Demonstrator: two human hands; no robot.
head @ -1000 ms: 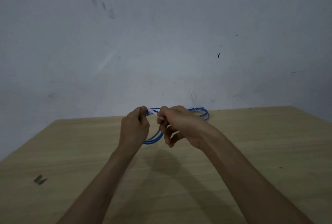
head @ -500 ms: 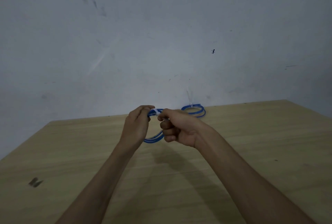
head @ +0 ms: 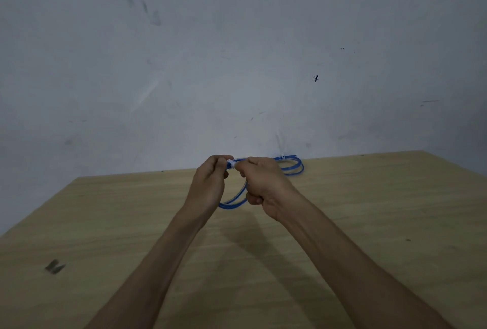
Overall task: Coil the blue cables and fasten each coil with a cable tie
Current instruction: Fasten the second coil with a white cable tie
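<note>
Left hand (head: pixel 208 183), right hand (head: pixel 263 186): pinch on probable cable tie (head: pixel 230 163) round blue coil (head: pixel 232 202); second coil (head: pixel 296 169) behind.

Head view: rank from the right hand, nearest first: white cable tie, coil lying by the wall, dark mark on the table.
1. White cable tie: pinched at the right hand's fingers.
2. Far coil: just behind, slightly right.
3. Dark mark: far left, nearer the camera.

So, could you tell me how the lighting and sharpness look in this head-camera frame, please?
Head view: dim, even light with no glare; the arms cast a soft shadow on the table. Head view: the white cable tie between the left hand and right hand is small and slightly soft.
</note>
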